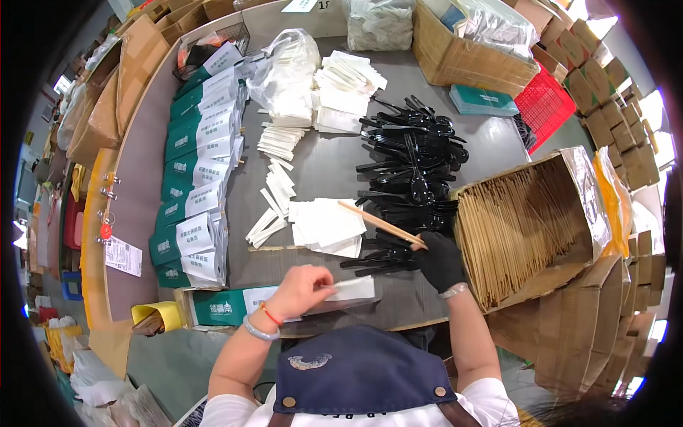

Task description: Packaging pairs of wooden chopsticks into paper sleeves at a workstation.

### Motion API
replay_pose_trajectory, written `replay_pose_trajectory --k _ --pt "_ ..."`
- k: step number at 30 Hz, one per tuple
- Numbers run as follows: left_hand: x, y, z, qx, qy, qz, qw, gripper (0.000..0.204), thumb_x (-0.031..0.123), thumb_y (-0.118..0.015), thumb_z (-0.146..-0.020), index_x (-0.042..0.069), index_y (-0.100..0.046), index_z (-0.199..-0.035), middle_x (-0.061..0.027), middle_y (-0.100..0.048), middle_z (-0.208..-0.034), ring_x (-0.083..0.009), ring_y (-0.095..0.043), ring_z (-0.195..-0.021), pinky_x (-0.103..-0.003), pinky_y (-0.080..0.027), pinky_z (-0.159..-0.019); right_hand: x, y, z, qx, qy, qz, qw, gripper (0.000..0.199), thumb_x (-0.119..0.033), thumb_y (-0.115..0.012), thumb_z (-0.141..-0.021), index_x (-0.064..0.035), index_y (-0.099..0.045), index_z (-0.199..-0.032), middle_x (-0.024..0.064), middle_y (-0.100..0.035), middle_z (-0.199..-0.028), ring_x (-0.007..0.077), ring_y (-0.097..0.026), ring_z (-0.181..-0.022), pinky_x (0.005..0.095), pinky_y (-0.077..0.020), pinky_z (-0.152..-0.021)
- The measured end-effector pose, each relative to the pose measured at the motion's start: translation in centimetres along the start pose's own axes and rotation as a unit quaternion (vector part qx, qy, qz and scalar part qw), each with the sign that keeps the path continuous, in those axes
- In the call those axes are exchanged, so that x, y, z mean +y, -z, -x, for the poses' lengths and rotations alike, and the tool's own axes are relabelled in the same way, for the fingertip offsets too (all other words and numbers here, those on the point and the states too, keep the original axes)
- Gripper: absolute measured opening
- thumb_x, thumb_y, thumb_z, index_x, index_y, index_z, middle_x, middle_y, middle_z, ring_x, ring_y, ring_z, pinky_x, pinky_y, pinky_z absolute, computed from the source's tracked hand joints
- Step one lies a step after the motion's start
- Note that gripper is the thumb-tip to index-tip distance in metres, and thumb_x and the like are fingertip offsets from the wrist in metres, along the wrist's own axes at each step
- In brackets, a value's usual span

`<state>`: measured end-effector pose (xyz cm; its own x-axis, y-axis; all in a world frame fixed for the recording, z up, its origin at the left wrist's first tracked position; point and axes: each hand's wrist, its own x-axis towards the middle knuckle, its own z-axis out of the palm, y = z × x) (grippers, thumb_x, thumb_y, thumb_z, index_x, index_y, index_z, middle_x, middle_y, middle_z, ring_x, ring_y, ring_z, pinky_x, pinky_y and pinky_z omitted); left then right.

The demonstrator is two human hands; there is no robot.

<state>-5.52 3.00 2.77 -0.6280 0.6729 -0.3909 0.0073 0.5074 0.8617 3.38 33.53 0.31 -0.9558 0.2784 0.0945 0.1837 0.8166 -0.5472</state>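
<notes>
My right hand (440, 262), in a black glove, is closed around the end of a pair of wooden chopsticks (380, 223). They point away to the left, over white paper napkins (327, 226) and black plastic spoons (416, 167). My bare left hand (304, 288) has its fingers curled together at the table's front edge. Its fingertips meet the end of a white paper piece (354, 288); whether they grip it is unclear. Under that wrist lies a green-and-white paper sleeve (217, 307) in a narrow box. Beside my right hand, a carton holds many chopsticks (509, 231).
Filled green-and-white sleeves (199, 160) overlap along the left side. Small white packets (279, 142) and a clear plastic bag (288, 67) lie mid-table. At the far right stand a cardboard box (469, 60), flat green sleeves (484, 99) and a red basket (546, 107).
</notes>
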Motion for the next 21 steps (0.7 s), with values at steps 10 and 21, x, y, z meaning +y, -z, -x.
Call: replay_pose_trajectory --k 10,21 --pt "-4.0 -4.9 5.0 0.173 -0.224 -0.379 0.881 0.039 0.017 -0.075 -0.067 0.013 -0.066 -0.105 0.0024 -0.058 -0.108 -0.0202 -0.052 -0.091 -0.037 -0.04 -0.074 -0.8 -0.9 -2.2 -0.061 0.076 0.157 0.983 0.012 -0.012 -0.066 -0.078 -0.0111 -0.066 -0.091 0.0102 -0.063 -0.082 0.0318 -0.064 -0.078 0.0422 -0.0501 -0.069" --pt "-5.6 -5.3 6.8 0.189 -0.236 -0.429 0.851 0.034 0.017 -0.06 -0.08 0.012 -0.066 -0.112 0.007 -0.058 -0.107 -0.0165 -0.05 -0.091 -0.035 -0.035 -0.073 -9.0 -6.9 3.4 -0.288 0.199 0.061 0.935 0.014 -0.022 -0.063 -0.081 -0.0133 -0.065 -0.091 0.0084 -0.063 -0.083 0.0295 -0.066 -0.076 0.0432 -0.0515 -0.064"
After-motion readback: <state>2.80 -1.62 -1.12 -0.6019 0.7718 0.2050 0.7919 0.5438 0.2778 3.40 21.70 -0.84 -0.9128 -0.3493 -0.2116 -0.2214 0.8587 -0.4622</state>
